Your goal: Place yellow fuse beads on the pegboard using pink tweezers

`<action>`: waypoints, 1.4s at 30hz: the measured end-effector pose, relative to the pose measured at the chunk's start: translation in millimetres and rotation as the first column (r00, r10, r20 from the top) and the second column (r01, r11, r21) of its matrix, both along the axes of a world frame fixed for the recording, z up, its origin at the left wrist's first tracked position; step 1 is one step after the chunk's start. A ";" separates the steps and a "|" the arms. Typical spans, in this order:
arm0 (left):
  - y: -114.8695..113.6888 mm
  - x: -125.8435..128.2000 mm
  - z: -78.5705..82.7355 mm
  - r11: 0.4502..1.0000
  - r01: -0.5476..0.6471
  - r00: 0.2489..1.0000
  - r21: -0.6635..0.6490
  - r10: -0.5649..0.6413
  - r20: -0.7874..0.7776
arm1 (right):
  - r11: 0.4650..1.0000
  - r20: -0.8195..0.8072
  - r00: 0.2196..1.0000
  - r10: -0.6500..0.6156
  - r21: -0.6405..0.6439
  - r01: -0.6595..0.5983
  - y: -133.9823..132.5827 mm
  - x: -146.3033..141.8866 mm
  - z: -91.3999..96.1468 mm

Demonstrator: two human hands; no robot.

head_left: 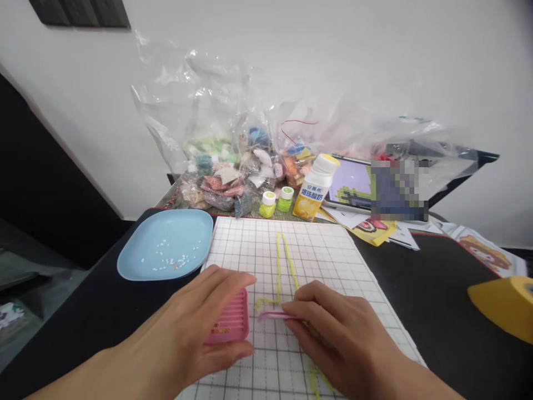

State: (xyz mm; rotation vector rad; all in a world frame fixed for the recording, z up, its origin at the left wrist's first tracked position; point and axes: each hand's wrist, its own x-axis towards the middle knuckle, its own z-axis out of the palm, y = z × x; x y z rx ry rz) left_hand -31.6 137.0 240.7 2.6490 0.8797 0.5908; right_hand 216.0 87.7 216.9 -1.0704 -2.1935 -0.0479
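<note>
My left hand (195,316) is closed round a small pink ridged tray (233,314), thumb below and fingers above. A few tiny yellowish beads (220,330) lie in its lower grooves. Pinched in my right hand (337,328) are pink tweezers (272,315), their tips pointing left towards the tray without touching it. Under both hands is a white gridded board (245,244). A thin yellow-green line of beads (278,266) runs on it as a tall narrow outline, and part of it is hidden by my right hand.
At the left, a light blue plate (145,233) holds scattered white beads. Behind the board stand two small jars (267,205), a yogurt bottle (314,189), bagged beads (220,183) and a tablet (350,180) with a partly blurred screen. A yellow object (506,305) sits far right.
</note>
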 end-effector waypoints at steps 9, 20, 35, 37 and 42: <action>-4.6 7.5 -0.8 0.953 -0.018 0.984 -0.301 0.069 0.161 | 0.997 -0.050 0.999 -0.011 0.073 0.015 -1.9 -1.6 2.6; -9.3 10.3 -0.7 0.933 -0.135 0.961 -0.332 0.206 0.186 | 0.994 -0.063 0.997 -0.054 0.087 0.059 -7.7 -3.4 1.3; -9.1 12.5 -6.2 0.919 -0.063 0.956 -0.388 0.167 0.240 | 0.992 0.041 0.993 0.111 -0.061 -0.109 -11.3 -4.4 6.7; -9.1 12.5 -6.5 0.922 -0.057 0.958 -0.384 0.158 0.238 | 0.991 0.048 0.992 0.118 -0.067 -0.115 -11.7 -4.3 6.4; -9.2 12.4 -7.5 0.944 -0.069 0.960 -0.323 0.151 0.236 | 0.994 0.029 0.994 0.105 -0.041 -0.103 -11.4 -4.2 6.0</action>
